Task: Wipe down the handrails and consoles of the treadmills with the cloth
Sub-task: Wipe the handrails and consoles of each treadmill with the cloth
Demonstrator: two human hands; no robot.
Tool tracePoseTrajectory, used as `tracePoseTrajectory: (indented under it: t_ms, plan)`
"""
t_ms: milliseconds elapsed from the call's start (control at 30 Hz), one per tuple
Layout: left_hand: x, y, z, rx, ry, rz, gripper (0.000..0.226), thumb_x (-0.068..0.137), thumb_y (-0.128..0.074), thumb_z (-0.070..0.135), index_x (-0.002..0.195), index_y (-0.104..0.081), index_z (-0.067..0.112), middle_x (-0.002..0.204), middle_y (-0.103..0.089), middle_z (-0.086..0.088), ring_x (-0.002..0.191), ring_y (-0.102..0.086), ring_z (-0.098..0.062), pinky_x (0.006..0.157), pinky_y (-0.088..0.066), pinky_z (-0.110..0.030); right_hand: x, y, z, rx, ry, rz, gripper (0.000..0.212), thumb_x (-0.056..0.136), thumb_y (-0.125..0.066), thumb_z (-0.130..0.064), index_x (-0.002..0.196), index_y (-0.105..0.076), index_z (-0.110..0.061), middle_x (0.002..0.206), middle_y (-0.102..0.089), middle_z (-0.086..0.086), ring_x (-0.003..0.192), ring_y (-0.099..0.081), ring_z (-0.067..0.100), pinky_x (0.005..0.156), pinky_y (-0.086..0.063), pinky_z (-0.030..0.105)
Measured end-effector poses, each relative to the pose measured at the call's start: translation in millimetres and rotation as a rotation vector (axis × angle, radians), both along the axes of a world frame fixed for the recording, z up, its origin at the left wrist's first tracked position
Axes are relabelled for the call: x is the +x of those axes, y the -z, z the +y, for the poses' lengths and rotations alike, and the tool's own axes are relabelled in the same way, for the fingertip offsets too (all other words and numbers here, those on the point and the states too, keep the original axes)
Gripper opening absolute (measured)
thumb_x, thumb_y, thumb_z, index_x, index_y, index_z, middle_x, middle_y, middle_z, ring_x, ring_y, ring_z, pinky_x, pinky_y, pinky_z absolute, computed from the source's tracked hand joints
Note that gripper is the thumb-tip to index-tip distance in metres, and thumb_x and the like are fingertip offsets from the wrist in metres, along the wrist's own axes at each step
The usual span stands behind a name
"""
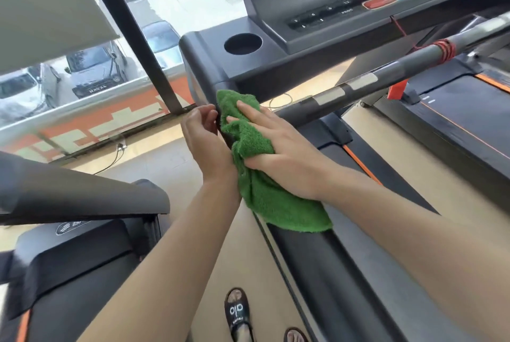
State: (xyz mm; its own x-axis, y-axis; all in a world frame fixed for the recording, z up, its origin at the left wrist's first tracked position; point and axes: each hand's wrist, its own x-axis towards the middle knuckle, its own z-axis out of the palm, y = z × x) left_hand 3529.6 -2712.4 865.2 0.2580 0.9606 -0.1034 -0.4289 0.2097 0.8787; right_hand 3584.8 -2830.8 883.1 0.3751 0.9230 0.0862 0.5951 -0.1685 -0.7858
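A person stands beside a treadmill and wipes its side handrail (298, 234) with a green cloth (265, 184). The handrail is a long dark bar. It runs from the bottom of the picture, close to the person, up and away to the left corner of the console (276, 46). So its long way points forward, toward the window (91, 71).

The cloth is bunched up and draped over the handrail, just below the console corner. Its top end reaches up to that corner. Its bottom end hangs down flat over the bar, toward the person.

The right hand (278, 148) lies on top of the cloth. Its fingers are spread and press the cloth onto the bar, and the thumb is tucked into the folds, so its grip is loose and mostly open, flat on the cloth. The left hand (207, 137) is on the other side of the bar, touching the edge of the cloth. Its fingers are curled in, but I cannot tell if its grip has hold of the bar or the cloth.

A round cup hole (242, 44) sits in the console near the cloth. A grey front bar (392, 71) with red cord (444, 50) wound on it goes off to the right. A sandal (238, 311) shows on the floor below. Cars (96, 68) are parked outside the window.
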Motion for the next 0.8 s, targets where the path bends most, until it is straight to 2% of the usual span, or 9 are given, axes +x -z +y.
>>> tracePoseTrajectory:
  t_ms: [100,167,267,333,433,600,667,733,800]
  plan:
    - [-2,-2,9,-0.127,0.036,-0.084,0.027,0.099,-0.043,0.019,0.078,-0.059,0.011,0.075,-0.057,0.0,0.071,-0.054,-0.011,0.073,-0.044,-0.021,5,-1,12,0.011,0.004,-0.05,0.068,0.086,-0.056,-0.033,0.152,-0.041,-0.037,0.165,-0.015,-0.023,0.151,-0.001,0.0,0.123,-0.001,0.03]
    - [-1,-6,15,-0.154,0.056,-0.087,0.031,0.1,-0.043,0.022,0.073,-0.056,0.014,0.071,-0.055,0.001,0.064,-0.05,-0.01,0.068,-0.042,-0.021,-3,-2,1,0.015,0.024,-0.018,0.065,0.091,-0.06,-0.026,0.152,-0.041,-0.038,0.164,-0.012,-0.027,0.151,0.001,-0.004,0.124,-0.004,0.032]
    - [-1,-10,37,-0.168,0.087,-0.063,0.03,0.102,-0.043,0.027,0.076,-0.052,0.016,0.068,-0.054,0.003,0.058,-0.047,-0.009,0.061,-0.038,-0.021,-29,-2,-38,-0.034,-0.006,-0.035,0.074,0.089,-0.064,-0.019,0.153,-0.036,-0.043,0.16,-0.004,-0.038,0.15,0.009,-0.008,0.124,-0.009,0.036]
    - [3,-12,55,-0.143,0.122,-0.032,0.03,0.103,-0.041,0.028,0.076,-0.051,0.017,0.067,-0.052,0.003,0.056,-0.046,-0.009,0.057,-0.036,-0.021,-47,-2,-66,-0.069,-0.037,-0.157,0.076,0.083,-0.061,-0.024,0.152,-0.036,-0.045,0.161,-0.004,-0.037,0.151,0.008,-0.004,0.123,-0.012,0.036]
    - [12,-13,79,-0.105,0.173,0.022,0.035,0.105,-0.038,0.03,0.074,-0.049,0.018,0.064,-0.048,0.004,0.052,-0.039,-0.008,0.052,-0.03,-0.021,-51,-3,-69,-0.108,-0.072,-0.422,0.078,0.073,-0.045,-0.042,0.151,-0.041,-0.04,0.165,-0.011,-0.025,0.155,0.002,0.007,0.124,-0.015,0.035]
    - [15,-9,110,-0.097,0.254,0.064,0.043,0.107,-0.032,0.04,0.077,-0.051,0.015,0.067,-0.054,0.0,0.052,-0.045,-0.011,0.052,-0.036,-0.023,-22,-23,16,-0.306,-0.166,-0.674,0.078,0.073,-0.038,-0.043,0.15,-0.046,-0.034,0.168,-0.013,-0.011,0.155,0.008,0.014,0.126,0.004,0.037]
    - [13,-9,121,-0.088,0.249,0.09,0.043,0.107,-0.032,0.04,0.078,-0.052,0.015,0.071,-0.057,-0.001,0.054,-0.048,-0.012,0.054,-0.039,-0.022,-7,-31,68,-0.367,-0.134,-0.794,0.074,0.072,-0.04,-0.044,0.145,-0.052,-0.033,0.168,-0.016,-0.007,0.156,0.005,0.02,0.126,0.004,0.041]
    - [8,-7,129,-0.082,0.223,0.116,0.042,0.107,-0.032,0.039,0.08,-0.052,0.014,0.072,-0.057,-0.001,0.056,-0.051,-0.011,0.054,-0.041,-0.021,5,-37,118,-0.455,-0.098,-0.92,0.065,0.081,-0.045,-0.046,0.144,-0.053,-0.031,0.168,-0.016,-0.004,0.156,0.005,0.023,0.126,0.001,0.045]
    - [2,-2,138,-0.072,0.192,0.14,0.039,0.108,-0.032,0.037,0.084,-0.053,0.014,0.074,-0.059,0.0,0.061,-0.054,-0.012,0.06,-0.042,-0.023,10,-37,161,-0.592,-0.081,-1.096,0.064,0.092,-0.045,-0.05,0.151,-0.044,-0.024,0.169,-0.013,0.002,0.155,0.007,0.029,0.125,0.0,0.05]
